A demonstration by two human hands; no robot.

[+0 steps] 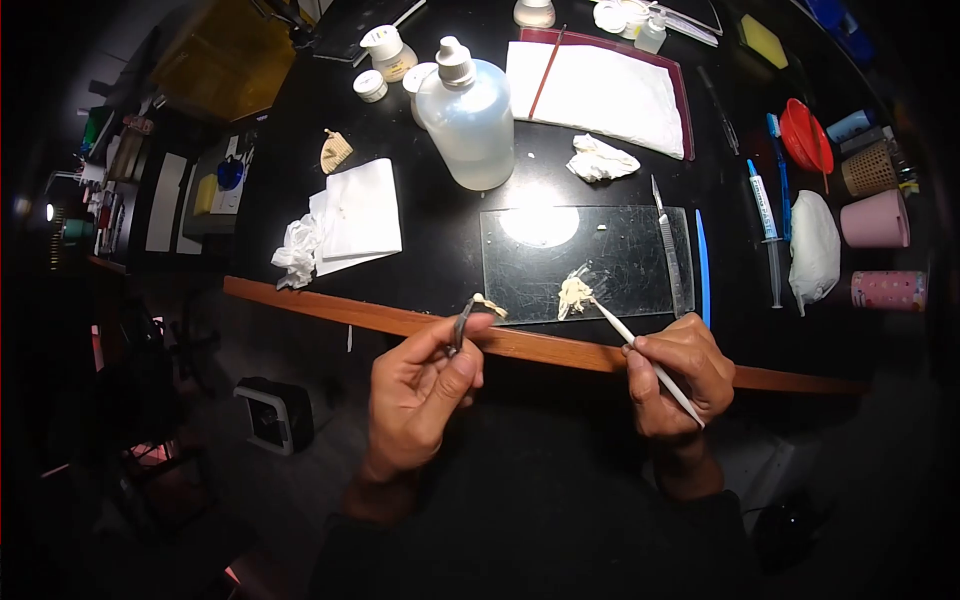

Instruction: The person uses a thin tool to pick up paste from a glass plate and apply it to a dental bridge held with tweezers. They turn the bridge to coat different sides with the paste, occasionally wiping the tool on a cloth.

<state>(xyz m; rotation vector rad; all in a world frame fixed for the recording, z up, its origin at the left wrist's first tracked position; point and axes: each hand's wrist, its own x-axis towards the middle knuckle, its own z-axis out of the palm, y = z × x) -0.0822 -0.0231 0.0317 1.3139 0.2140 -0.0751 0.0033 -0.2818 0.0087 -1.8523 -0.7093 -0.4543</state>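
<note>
My left hand (425, 392) is closed on dark metal forceps (461, 330) in front of the table edge. At their tip is a small cream-coloured piece (480, 299), with a bit of yellowish material beside it. Between the thumb and fingers of my right hand (685, 375) is a slim white spatula (657, 368), slanting up to the left. Its tip meets a smeared lump of cream paste (575, 294) on the glass slab (630, 255). A metal scalpel-like tool (668, 245) lies along the slab's right side.
A large squeeze bottle (470, 125) stands behind the slab. Folded white paper (360, 215) lies left, crumpled tissue (601, 158) behind. A blue stick (704, 265), a paste syringe (764, 220) and a pink cup (875, 219) are on the right. The wooden edge (540, 347) runs in front.
</note>
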